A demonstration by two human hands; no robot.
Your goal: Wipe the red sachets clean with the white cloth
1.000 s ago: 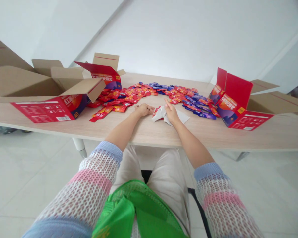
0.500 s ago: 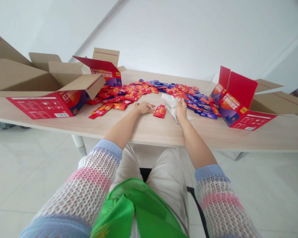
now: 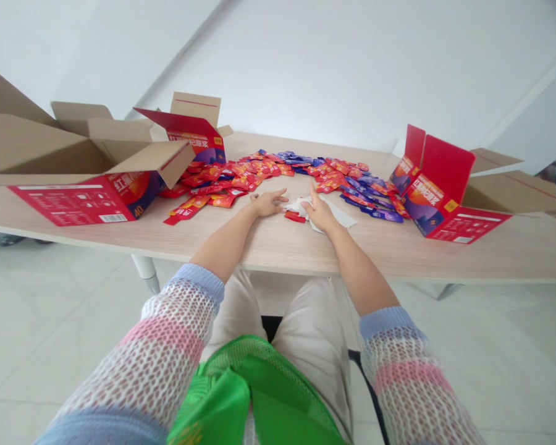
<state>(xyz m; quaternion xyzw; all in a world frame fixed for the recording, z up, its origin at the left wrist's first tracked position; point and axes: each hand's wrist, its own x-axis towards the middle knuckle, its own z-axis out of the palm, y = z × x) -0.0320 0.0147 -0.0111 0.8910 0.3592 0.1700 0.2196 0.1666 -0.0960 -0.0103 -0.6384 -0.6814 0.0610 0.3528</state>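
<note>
A red sachet point(image 3: 295, 216) lies flat on the table in front of me, its upper part covered by a white tissue point(image 3: 341, 214). My right hand point(image 3: 319, 210) rests on the tissue with its fingers stretched out and the thumb apart. On the other side, my left hand point(image 3: 267, 203) lies low over the table, fingers extended toward the sachet and the tissue's left edge. Whether its fingertips touch them I cannot tell. Beyond both hands, red sachets point(image 3: 243, 176) and purple sachets point(image 3: 373, 191) are heaped in an arc.
Open cartons stand at the left: a large red one point(image 3: 74, 201) in front and another point(image 3: 199, 145) behind it. At the right is an open red carton point(image 3: 445, 198). The table's front edge point(image 3: 282, 267) runs just before my lap, and a white wall rises behind.
My right hand has moved left with the tissue and laid it over the sachet; its fingers have opened from a grip on the tissue. My left hand has barely moved.
</note>
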